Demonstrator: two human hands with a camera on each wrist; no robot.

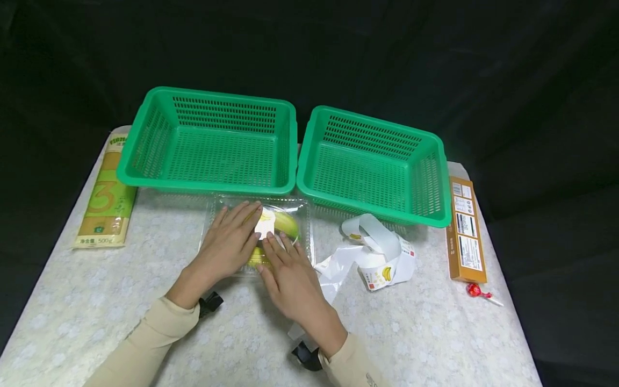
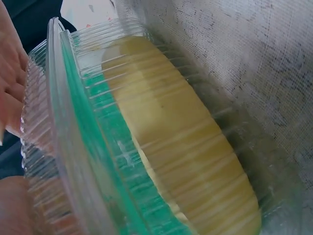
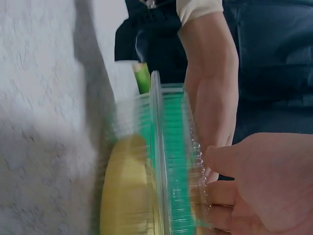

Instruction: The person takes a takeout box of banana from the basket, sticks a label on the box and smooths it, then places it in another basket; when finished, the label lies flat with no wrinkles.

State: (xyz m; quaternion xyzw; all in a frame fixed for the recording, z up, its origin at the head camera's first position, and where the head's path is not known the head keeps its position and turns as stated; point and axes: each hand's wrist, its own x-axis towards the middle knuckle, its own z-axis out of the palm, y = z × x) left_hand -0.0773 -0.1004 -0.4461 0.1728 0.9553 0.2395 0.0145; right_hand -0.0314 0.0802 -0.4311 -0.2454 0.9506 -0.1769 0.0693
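A clear plastic clamshell box [image 1: 303, 212] lies shut on the table, with yellow-green bananas [image 1: 286, 222] inside. On top of its lid is a white label [image 1: 264, 224], partly covered by fingers. My left hand [image 1: 227, 239] rests on the lid from the left, its fingers stretched out over the label's edge. From the right, my right hand [image 1: 295, 279] touches the lid and the label's lower edge with extended fingers. Through the box's ribbed side, the left wrist view shows a banana [image 2: 171, 127] close up. The right wrist view also shows a banana [image 3: 127, 186] behind the clear wall.
Two green baskets [image 1: 208, 189] [image 1: 374, 207] stand behind the box. A curled strip of banana labels [image 1: 387, 263] lies to the right, its white backing [image 1: 333, 274] trailing toward my right wrist. A noodle packet [image 1: 103, 204] is at left; an orange-brown box [image 1: 466, 231] and red lollipop [image 1: 474, 290] are at right.
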